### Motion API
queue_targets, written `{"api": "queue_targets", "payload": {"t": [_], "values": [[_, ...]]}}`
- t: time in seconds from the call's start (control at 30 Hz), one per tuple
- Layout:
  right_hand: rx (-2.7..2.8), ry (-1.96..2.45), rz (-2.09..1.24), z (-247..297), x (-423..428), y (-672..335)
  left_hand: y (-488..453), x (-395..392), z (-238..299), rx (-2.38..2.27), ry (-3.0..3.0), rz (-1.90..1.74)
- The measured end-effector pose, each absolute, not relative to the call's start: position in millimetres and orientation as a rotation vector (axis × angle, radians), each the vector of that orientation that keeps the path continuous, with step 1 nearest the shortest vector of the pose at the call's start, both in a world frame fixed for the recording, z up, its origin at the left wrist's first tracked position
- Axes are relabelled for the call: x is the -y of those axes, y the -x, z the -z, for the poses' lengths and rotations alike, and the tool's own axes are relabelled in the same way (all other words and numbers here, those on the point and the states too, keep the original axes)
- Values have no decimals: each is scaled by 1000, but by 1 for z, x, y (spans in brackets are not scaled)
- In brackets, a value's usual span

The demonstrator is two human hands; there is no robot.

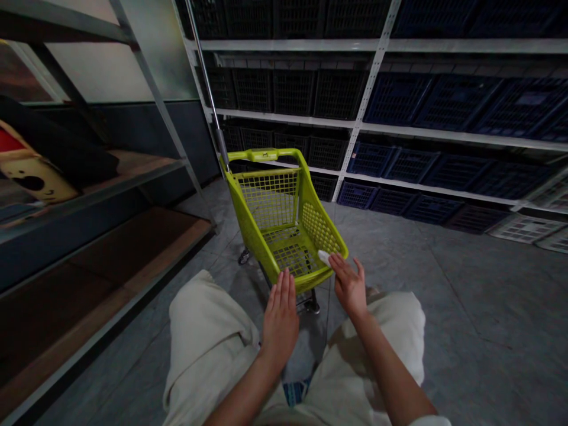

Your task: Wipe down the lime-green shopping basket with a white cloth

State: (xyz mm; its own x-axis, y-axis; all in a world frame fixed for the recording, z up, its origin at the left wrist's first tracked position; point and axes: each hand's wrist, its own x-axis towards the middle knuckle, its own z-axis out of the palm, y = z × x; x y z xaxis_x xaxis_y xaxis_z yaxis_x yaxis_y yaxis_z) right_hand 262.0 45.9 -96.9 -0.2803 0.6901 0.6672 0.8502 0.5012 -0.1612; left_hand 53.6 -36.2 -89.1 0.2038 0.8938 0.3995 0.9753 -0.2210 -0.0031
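Note:
A lime-green mesh shopping cart (281, 222) with a long thin metal handle pole (208, 89) stands right in front of me on small castors. My right hand (349, 285) is at the cart's near right rim, its fingertips pinching a small white item (324, 257) just over the basket. My left hand (280, 313) is flat, with fingers apart and raised, and its fingertips are at the near rim. It holds nothing. The basket's inside shows no other goods.
Metal shelving (368, 77) with rows of black and dark blue plastic crates (397, 97) runs along the far side. On the left, a wood-topped shelf unit (133, 254) holds a black item and a cartoon-faced cushion (31, 171). My beige-clad knees (208, 337) lie below, over a grey tiled floor (465, 296).

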Motion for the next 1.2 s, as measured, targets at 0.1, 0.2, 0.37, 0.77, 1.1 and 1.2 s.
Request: {"api": "queue_targets", "payload": {"t": [0.1,0.2,0.37,0.77,1.1,1.2], "values": [[2200,1121,194,91,-20,-215,-56,35,91,1783,2205,470],[2266,1025,139,87,-7,-192,-55,35,92,1779,2203,467],[2235,1058,204,94,-33,-246,-50,37,87,1771,2254,451],[2173,1151,209,100,-10,-203,-58,33,91,1777,2221,486],[2091,1236,280,102,-57,-286,-55,35,86,1774,2254,467],[1967,1324,338,108,-68,-299,-56,35,87,1774,2261,465]]}}
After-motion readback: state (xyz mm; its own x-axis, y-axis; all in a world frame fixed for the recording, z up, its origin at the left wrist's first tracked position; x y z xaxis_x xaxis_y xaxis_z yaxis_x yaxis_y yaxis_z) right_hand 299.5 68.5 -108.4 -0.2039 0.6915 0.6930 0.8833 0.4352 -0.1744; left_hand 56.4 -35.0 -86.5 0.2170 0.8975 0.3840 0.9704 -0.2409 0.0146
